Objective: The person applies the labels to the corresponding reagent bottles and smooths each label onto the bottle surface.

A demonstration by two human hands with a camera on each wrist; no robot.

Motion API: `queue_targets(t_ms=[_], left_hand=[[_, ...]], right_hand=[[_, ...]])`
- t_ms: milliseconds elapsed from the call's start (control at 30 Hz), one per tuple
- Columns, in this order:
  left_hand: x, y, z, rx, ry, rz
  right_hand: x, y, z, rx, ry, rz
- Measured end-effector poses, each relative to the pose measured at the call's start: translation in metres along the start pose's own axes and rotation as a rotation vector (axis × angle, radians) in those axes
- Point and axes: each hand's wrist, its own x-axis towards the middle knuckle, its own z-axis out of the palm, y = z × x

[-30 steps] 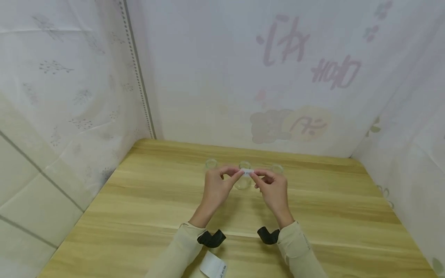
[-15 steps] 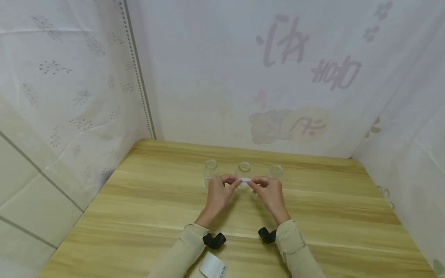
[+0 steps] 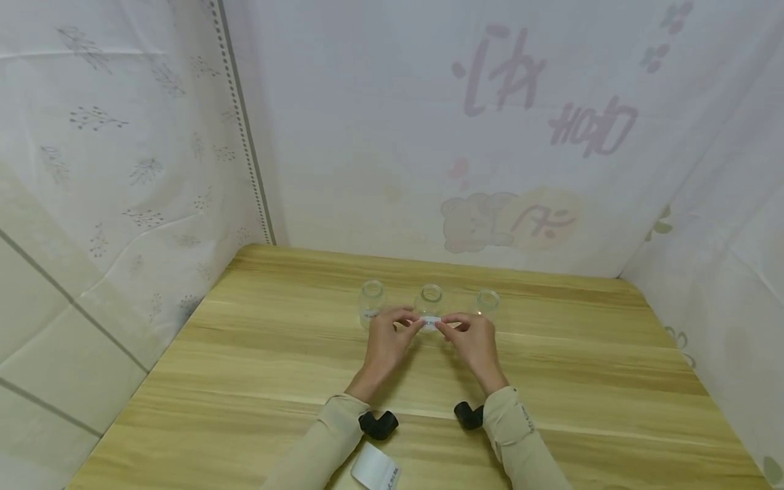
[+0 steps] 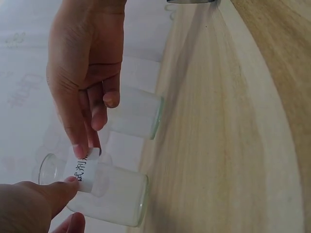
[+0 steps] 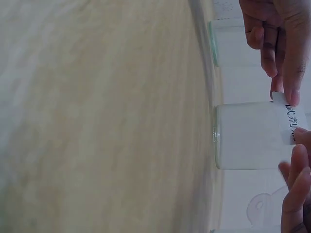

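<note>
Label [image 3: 430,322], left hand [image 3: 384,340] and right hand [image 3: 479,341] all lower than a second ago. Nearest: white sheet [image 3: 373,468] on surface [image 3: 275,381]. Next: each hand's fingers pinching one end of label, in front of middle jar [image 3: 431,301]; contact unclear. Left jar [image 3: 371,299], right jar [image 3: 488,301] flank it. Printed curtain [image 3: 367,136] behind.

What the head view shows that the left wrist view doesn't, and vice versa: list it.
Only head: the left-hand glass jar, the white printed sheet and the beige sleeves.
Only left wrist: legible characters, 试剂, on the white label; from the head they're too small to read.
Both: the left hand and right hand pinching that label, the middle glass jar, the right-hand glass jar, the wooden table.
</note>
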Motion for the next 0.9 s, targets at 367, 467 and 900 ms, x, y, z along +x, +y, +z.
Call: queue_targets(t_ms=[367, 467, 900], left_hand=[[0.001, -0.009, 0.0, -0.019, -0.066, -0.052], [0.0, -0.01, 0.0, -0.04, -0.08, -0.06], [0.004, -0.011, 0.003, -0.049, -0.076, -0.051]], right_hand=[[0.002, 0.005, 0.002, 0.102, -0.03, 0.003], [0.001, 0.007, 0.002, 0.117, -0.031, 0.006], [0.004, 0.009, 0.003, 0.108, -0.026, -0.027]])
